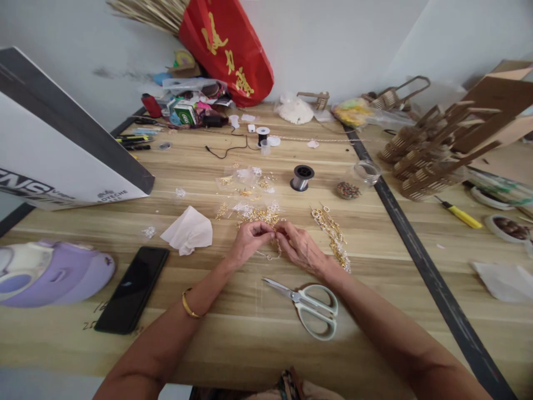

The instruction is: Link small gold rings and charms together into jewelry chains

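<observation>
Chain [269, 258], its upper end indistinct at the fingertips [267, 238]

Over the wooden table [233, 350], the left hand [250, 240] and right hand [302, 247] pinch together at a thin chain [270, 258]; pale-handled scissors [296, 297] lie nearer the person, a black smartphone [132, 290] leftward.

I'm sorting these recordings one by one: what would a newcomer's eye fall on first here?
Probably the red bag with gold characters, at the back of the wood-grained table. Next, the left hand and right hand, close together at a thin chain beside a heap of gold and silver pieces. Nearer the camera, pale-handled scissors lie on the tabletop.
</observation>
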A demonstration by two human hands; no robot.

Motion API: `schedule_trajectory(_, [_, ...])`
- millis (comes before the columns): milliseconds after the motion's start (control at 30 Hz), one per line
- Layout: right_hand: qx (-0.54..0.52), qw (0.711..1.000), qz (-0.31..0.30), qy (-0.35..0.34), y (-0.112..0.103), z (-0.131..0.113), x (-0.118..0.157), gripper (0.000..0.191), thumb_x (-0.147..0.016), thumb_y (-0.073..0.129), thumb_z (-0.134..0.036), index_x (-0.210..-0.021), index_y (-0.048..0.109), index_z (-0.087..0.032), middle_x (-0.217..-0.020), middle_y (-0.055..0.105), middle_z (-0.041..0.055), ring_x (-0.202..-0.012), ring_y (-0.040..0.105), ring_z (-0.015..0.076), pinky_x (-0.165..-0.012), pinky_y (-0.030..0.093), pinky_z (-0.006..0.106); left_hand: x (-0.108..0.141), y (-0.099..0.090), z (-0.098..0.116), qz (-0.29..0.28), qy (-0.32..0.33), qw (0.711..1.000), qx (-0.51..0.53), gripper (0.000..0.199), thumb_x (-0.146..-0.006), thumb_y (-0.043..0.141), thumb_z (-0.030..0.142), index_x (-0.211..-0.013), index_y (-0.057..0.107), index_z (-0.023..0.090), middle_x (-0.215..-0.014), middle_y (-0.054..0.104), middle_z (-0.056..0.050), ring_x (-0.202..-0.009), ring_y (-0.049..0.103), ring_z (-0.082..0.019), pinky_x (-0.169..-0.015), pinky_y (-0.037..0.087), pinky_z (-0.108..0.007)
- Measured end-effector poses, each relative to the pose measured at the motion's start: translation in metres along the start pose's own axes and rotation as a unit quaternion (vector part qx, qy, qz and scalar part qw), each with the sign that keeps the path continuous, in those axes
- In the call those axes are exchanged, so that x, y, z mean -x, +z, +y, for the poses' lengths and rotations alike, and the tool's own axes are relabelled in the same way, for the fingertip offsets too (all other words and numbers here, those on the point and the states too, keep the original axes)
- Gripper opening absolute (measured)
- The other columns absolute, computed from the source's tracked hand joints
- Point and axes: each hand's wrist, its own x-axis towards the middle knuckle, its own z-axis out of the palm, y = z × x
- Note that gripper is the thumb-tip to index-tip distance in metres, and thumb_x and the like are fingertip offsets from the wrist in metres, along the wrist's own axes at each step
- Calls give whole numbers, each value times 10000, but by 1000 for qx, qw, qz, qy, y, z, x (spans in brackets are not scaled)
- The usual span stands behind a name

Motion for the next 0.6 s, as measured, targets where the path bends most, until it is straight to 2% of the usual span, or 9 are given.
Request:
schedule_trajectory(67, [-40,999,2,26,-1,1,-1,287,-919,377,-187,-1204,400,-171,-776,589,32,-634,543,135,-583,426,238,0,0,3,-2,-4,1000,0,155,-649,713,247,-700,648,116,-638,631,-10,-599,554,-104,-596,427,-214])
schedule_trajectory(133, [-75,996,-5,43,-1,3,-2,311,-908,393,-186,-1218,414,-169,-786,599,35,-651,552,134,-558,424,222,1,0,7,-8,-8,1000,0,150,-657,705,249,-700,653,115,-649,639,-13,-609,560,-106,-610,432,-217])
schedule_trajectory(267, [-109,992,-4,57,0,5,-4,175,-883,442,-197,-1027,537,-165,-817,616,44,-680,560,126,-579,433,216,2,2,12,-10,-17,1000,1,170,-661,703,268,-707,656,111,-661,650,-18,-624,570,-109,-630,444,-223])
schedule_trajectory(400, [-119,990,14,69,0,5,-4,98,-865,465,-197,-892,555,-167,-721,588,15,-612,527,110,-553,422,209,2,2,12,-2,-16,1000,16,166,-662,705,263,-693,644,112,-627,637,-8,-600,566,-101,-615,451,-217])
schedule_trajectory(600, [-143,986,20,80,0,4,-5,89,-851,490,-206,-864,569,-168,-744,612,22,-619,549,113,-557,442,216,2,0,10,8,-12,1000,17,173,-668,704,269,-699,640,112,-624,644,-17,-584,578,-104,-601,468,-222])
